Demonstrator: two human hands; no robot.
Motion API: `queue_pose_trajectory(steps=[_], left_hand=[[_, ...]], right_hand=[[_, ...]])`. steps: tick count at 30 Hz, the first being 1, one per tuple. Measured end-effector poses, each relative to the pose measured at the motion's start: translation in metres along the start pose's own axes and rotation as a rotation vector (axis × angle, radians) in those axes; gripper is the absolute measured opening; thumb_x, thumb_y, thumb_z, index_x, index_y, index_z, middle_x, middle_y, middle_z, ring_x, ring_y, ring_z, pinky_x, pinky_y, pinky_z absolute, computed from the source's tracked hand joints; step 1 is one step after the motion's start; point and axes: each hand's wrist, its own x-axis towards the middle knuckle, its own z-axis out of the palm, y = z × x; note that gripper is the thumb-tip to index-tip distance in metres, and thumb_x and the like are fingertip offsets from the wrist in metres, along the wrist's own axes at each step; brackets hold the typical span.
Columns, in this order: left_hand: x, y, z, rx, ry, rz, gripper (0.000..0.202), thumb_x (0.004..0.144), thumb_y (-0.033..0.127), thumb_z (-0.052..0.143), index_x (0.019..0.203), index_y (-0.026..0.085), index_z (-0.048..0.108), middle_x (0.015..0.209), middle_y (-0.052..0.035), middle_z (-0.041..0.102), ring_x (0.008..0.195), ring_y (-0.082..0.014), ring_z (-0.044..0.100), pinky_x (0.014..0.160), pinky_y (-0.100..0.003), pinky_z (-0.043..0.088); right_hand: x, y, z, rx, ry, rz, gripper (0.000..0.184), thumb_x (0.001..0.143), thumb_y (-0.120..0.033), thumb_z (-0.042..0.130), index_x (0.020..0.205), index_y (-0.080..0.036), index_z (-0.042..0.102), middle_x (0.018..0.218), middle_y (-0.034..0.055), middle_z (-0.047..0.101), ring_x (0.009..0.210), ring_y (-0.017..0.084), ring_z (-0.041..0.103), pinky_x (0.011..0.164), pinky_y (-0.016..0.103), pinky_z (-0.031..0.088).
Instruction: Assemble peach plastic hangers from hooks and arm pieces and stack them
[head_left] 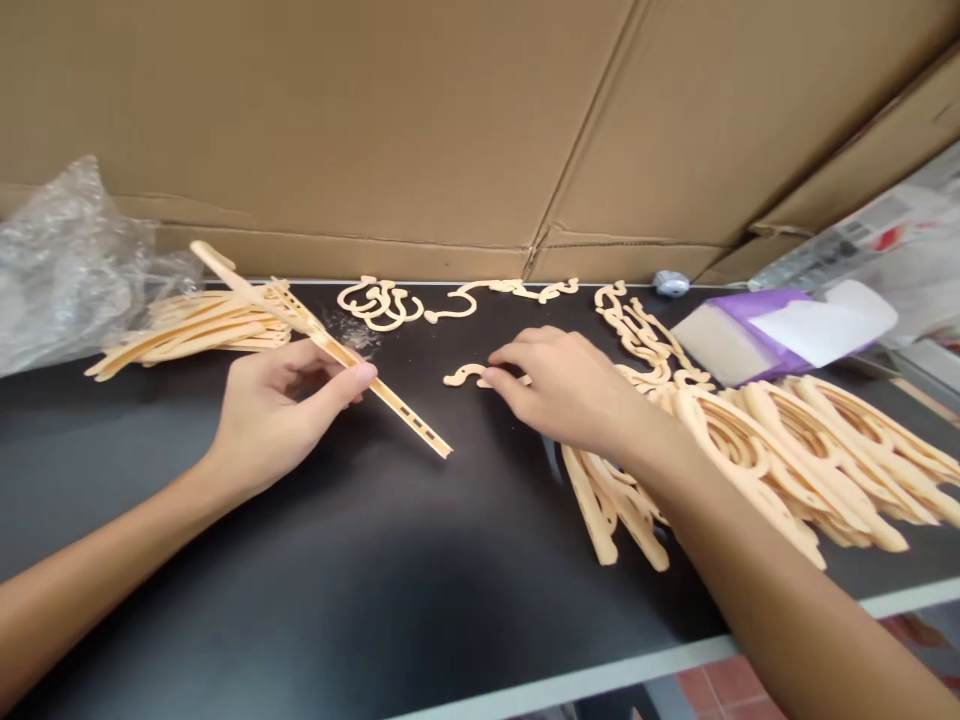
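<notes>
My left hand (289,410) is closed around a cream plastic hanger arm (386,400), a long slotted strip with a wider end at the upper left, tilted above the table. My right hand (551,385) reaches over the middle of the black table, thumb and fingertips pinched on a small curved hanger hook (463,375). Part of that hook is hidden by the fingers. Behind it lie loose curved hooks (382,303) and a row of more hooks (517,288). Another heap of hooks (634,335) sits right of my right hand.
Several hanger arms (202,325) are piled at the left beside crumpled clear plastic (71,265). Stacked hanger parts (802,460) fill the right, with loose arms (611,510) under my forearm. A purple tissue pack (772,325) stands behind them. Cardboard (337,120) walls the back edge.
</notes>
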Motion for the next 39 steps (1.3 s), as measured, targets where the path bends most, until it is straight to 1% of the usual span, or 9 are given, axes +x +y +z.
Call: queue_pose_trajectory(steps=[2,5,10,15,21,25,31,35,39], left_hand=[[-0.001,0.0,-0.001,0.061,0.014,0.043,0.021,0.081,0.029,0.076,0.063,0.019,0.07,0.058,0.0039,0.067,0.053,-0.0072,0.057,0.054,-0.017,0.044],[-0.001,0.0,-0.002,0.104,0.075,0.076,0.026,0.079,0.029,0.078,0.057,0.019,0.068,0.055,0.005,0.064,0.05,-0.0058,0.054,0.052,-0.017,0.042],[-0.001,0.004,0.001,0.016,0.159,-0.029,0.022,0.073,0.032,0.083,0.062,0.018,0.071,0.052,0.0043,0.064,0.045,-0.0071,0.054,0.047,-0.018,0.044],[-0.004,0.013,0.005,-0.114,0.119,-0.14,0.019,0.075,0.032,0.081,0.068,0.018,0.07,0.057,0.0034,0.063,0.05,-0.0093,0.055,0.049,-0.021,0.046],[-0.006,0.016,0.006,-0.157,0.0,-0.104,0.025,0.085,0.028,0.072,0.066,0.02,0.057,0.056,0.0042,0.062,0.055,-0.0119,0.057,0.062,-0.026,0.047],[-0.005,0.012,0.006,-0.211,0.009,-0.144,0.022,0.084,0.025,0.072,0.069,0.02,0.057,0.057,0.0044,0.063,0.057,-0.0124,0.058,0.066,-0.027,0.047],[-0.005,0.006,0.004,-0.237,0.032,-0.186,0.019,0.084,0.028,0.074,0.074,0.019,0.06,0.06,0.0039,0.065,0.06,-0.0136,0.06,0.067,-0.028,0.049],[-0.005,0.006,0.005,-0.288,0.095,-0.202,0.02,0.078,0.031,0.081,0.078,0.019,0.064,0.07,0.0019,0.067,0.063,-0.0158,0.064,0.059,-0.028,0.051],[-0.004,0.006,0.006,-0.301,0.106,-0.217,0.02,0.078,0.031,0.081,0.081,0.019,0.065,0.073,0.0012,0.068,0.066,-0.0167,0.067,0.06,-0.027,0.053]], right_hand=[[0.0,-0.004,0.004,0.018,-0.002,-0.03,0.034,0.102,-0.037,0.05,0.107,-0.016,0.077,0.116,0.0134,0.073,0.114,0.032,0.063,0.098,0.045,0.046],[0.001,-0.008,0.01,0.017,-0.007,-0.059,0.029,0.102,-0.032,0.052,0.108,-0.015,0.075,0.116,0.0134,0.071,0.114,0.031,0.06,0.098,0.045,0.045],[0.003,-0.009,0.013,0.104,0.022,-0.107,0.018,0.099,-0.019,0.054,0.097,-0.015,0.071,0.109,0.01,0.072,0.107,0.026,0.061,0.093,0.039,0.044],[0.002,-0.011,0.015,0.109,0.055,-0.087,0.022,0.099,-0.022,0.054,0.111,-0.013,0.07,0.114,0.0134,0.072,0.112,0.03,0.061,0.094,0.043,0.044],[0.004,-0.01,0.018,0.062,0.059,-0.086,0.03,0.104,-0.027,0.045,0.105,-0.013,0.072,0.114,0.0162,0.07,0.11,0.031,0.058,0.093,0.043,0.045],[0.003,-0.012,0.014,0.084,0.084,-0.098,0.018,0.102,-0.02,0.048,0.101,-0.014,0.065,0.108,0.0127,0.07,0.102,0.027,0.059,0.085,0.038,0.042],[0.001,-0.012,0.004,0.263,0.12,-0.024,0.01,0.102,-0.02,0.043,0.102,-0.02,0.053,0.086,0.0036,0.067,0.07,0.018,0.054,0.065,0.03,0.034],[0.001,-0.012,0.008,0.42,0.244,-0.09,0.009,0.102,-0.02,0.041,0.101,-0.022,0.05,0.088,0.0024,0.063,0.073,0.017,0.053,0.069,0.028,0.036],[-0.001,-0.015,0.006,0.53,0.229,-0.102,0.021,0.103,-0.024,0.04,0.083,-0.023,0.047,0.077,-0.001,0.055,0.07,0.015,0.05,0.069,0.028,0.035]])
